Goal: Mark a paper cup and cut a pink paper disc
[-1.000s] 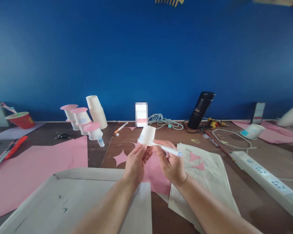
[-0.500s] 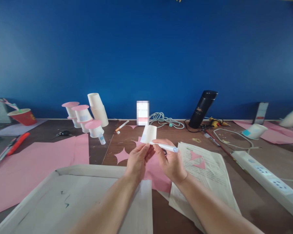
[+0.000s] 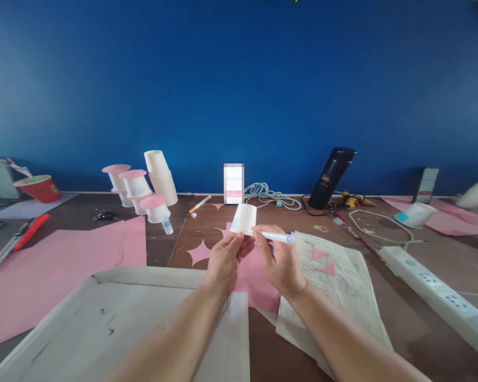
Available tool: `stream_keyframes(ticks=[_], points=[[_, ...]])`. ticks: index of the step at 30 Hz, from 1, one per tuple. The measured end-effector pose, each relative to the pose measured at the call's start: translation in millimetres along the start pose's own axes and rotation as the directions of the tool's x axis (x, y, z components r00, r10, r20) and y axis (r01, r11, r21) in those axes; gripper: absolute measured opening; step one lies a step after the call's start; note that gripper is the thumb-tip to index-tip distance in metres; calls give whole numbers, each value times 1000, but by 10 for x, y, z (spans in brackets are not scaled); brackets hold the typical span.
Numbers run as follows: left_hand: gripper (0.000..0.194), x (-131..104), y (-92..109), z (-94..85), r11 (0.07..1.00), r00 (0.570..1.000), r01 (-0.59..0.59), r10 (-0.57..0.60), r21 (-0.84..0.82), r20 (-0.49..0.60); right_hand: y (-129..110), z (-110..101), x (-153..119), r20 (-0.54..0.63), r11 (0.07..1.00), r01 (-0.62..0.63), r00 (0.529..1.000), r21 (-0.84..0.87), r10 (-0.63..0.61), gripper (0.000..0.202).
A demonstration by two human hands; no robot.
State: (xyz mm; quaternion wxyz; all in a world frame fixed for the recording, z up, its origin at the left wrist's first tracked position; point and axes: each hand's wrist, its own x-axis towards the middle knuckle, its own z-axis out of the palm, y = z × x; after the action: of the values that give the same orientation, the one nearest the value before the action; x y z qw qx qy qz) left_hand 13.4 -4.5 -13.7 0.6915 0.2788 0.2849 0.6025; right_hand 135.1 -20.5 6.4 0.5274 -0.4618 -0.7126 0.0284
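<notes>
My left hand [image 3: 225, 262] grips the lower end of a white paper cup [image 3: 245, 218] in the middle of the view. In my right hand [image 3: 281, 262] is a white marker [image 3: 276, 236], lying almost level, its tip end at the lower edge of the cup. The exact tip is hidden by my fingers. Pink paper [image 3: 258, 278] lies under both hands, and a star-shaped pink scrap [image 3: 199, 252] is left of them. Behind the cup stands a phone [image 3: 233, 185] with a lit screen.
Cups with pink discs [image 3: 137, 185] and tall stacked cups [image 3: 161, 178] stand at the left. A red knife [image 3: 32, 232] rests on pink sheets. A white box lid [image 3: 143, 329] lies in front. At the right are a black bottle [image 3: 330, 180] and a power strip [image 3: 434, 286].
The back end of the marker has risen slightly and moved a little right, so it lies more level. My left hand keeps its hold on the cup.
</notes>
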Motion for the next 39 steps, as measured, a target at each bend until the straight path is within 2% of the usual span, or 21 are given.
stream_keyframes(ticks=[9, 14, 20, 25, 30, 39], points=[[23, -10, 15, 5, 1000, 1000, 11, -11, 10, 3, -19, -4, 0, 32, 999, 17, 999, 30, -18, 16], [20, -7, 12, -1, 1000, 1000, 22, -22, 2, -5, 8, 0, -5, 12, 1000, -13, 1000, -3, 13, 16], [16, -18, 16, 5, 999, 998, 30, -32, -41, -46, -2, -26, -19, -149, 1000, 12, 989, -6, -12, 14], [17, -13, 22, -12, 998, 999, 42, -42, -37, -22, -25, -26, 6, -71, 996, 66, 995, -52, -69, 15], [15, 2, 22, -24, 998, 999, 46, -46, -47, -6, -6, 2, 2, -17, 996, 66, 998, -65, -68, 15], [14, -9, 32, -4, 995, 997, 66, -69, -72, -43, 11, -1, -1, -23, 996, 38, 999, -81, -40, 16]])
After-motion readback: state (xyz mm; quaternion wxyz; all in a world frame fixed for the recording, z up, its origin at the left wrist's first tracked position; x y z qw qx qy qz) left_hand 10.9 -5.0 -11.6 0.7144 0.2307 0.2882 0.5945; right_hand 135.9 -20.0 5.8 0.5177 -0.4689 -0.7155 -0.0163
